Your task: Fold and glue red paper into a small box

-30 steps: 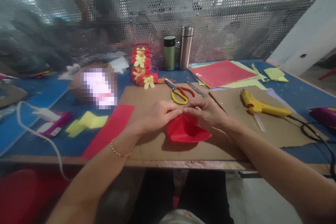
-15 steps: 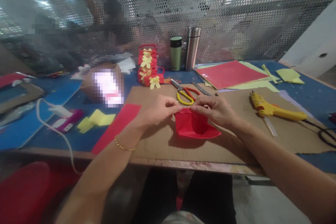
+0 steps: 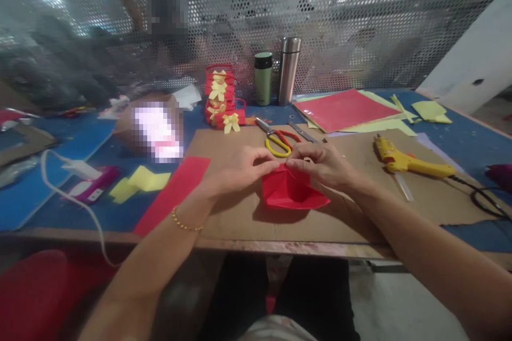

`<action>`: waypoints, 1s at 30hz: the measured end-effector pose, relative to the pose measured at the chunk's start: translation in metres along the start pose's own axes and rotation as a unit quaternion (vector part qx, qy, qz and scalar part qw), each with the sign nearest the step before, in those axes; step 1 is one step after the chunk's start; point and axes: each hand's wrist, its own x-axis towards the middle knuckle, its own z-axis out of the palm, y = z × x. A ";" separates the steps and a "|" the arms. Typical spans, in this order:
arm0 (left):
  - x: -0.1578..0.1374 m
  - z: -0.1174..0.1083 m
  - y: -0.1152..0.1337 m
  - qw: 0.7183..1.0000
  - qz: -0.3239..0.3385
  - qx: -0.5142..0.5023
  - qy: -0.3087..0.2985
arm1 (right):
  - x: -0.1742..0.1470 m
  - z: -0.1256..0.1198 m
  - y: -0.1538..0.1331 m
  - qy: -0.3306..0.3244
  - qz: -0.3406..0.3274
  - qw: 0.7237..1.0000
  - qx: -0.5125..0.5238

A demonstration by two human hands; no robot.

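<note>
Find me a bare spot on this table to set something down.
The cardboard mat is bare between the right hand and the glue gun, and near its front edge below the folded red paper. Crowded: by the scissors and the red strip.

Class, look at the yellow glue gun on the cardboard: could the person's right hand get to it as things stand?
Probably yes, once it lets go. The right hand is pinching the folded red paper with the left hand. The glue gun lies on that same side, and only bare cardboard lies between.

Both forearms are bare of sleeves, and a thin gold bead bracelet (image 3: 184,224) circles the left wrist.
</note>
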 end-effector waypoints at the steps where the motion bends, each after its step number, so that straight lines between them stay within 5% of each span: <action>1: -0.001 0.003 0.000 1.000 -0.001 -0.008 -0.003 | -0.001 0.001 -0.001 -0.003 -0.004 1.000 -0.001; 16: -0.006 0.004 0.016 0.994 0.011 0.086 0.066 | 0.000 -0.003 -0.002 -0.014 0.031 0.999 -0.021; 30: -0.008 0.003 0.019 0.999 0.032 0.030 -0.004 | -0.006 -0.002 -0.014 0.004 -0.026 0.999 -0.024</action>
